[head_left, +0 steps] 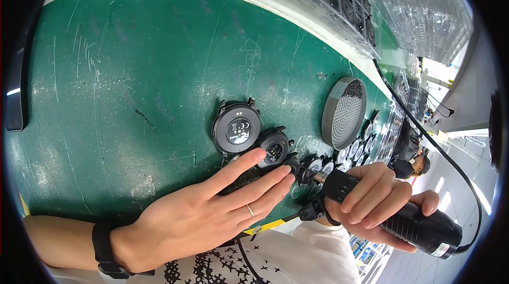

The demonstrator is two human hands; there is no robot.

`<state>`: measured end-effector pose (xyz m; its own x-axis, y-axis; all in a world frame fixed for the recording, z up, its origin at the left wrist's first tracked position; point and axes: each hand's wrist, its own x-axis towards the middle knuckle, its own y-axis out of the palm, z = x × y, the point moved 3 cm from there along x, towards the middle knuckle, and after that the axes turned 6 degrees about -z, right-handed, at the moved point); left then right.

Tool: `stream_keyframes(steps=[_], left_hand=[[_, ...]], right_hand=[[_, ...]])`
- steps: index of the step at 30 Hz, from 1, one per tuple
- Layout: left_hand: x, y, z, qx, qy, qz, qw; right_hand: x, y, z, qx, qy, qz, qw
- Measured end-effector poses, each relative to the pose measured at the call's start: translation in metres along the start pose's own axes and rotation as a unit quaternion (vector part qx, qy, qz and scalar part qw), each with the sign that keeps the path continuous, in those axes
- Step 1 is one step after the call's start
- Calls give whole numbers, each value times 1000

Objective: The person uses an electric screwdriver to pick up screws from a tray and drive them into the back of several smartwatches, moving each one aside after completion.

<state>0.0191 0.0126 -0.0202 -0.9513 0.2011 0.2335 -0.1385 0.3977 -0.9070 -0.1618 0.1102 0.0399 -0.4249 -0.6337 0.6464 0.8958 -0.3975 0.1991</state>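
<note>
My right hand (374, 199) is wrapped around a black corded electric screwdriver (419, 225), whose tip points left at a small dark watch case (300, 171). My left hand (212, 210) lies with its fingers stretched out. Its fingertips rest on or just over a black round watch case (274, 151) and the small case at the screwdriver tip. Touching that row, a larger black watch case (237, 127) lies back side up, with a glossy round centre. The screwdriver's point of contact is partly hidden by my fingers and the dark parts.
A round grey dish (328, 117) with a dotted bottom stands beyond my right hand. Several watch cases (315, 164) line the mat's right side. Clear plastic trays (419, 8) stack at the far right. The screwdriver's black cable (424, 130) arcs along the right. A person (419, 164) is in the background.
</note>
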Motion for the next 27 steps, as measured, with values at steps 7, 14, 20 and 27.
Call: stream_keyframes(steps=[7,14,20,27], left_hand=[[0,1,0,10,5,0,1000],[-1,0,0,10,4,-4,1000],[0,-3,-3,14,15,2,1000],[3,-7,-8,15,21,5,1000]], right_hand=[[2,4,-9,12,-11,-30,999],[0,8,-12,24,-48,-11,999],[1,4,-3,20,-13,-14,1000],[9,-26,18,10,-7,-47,999]])
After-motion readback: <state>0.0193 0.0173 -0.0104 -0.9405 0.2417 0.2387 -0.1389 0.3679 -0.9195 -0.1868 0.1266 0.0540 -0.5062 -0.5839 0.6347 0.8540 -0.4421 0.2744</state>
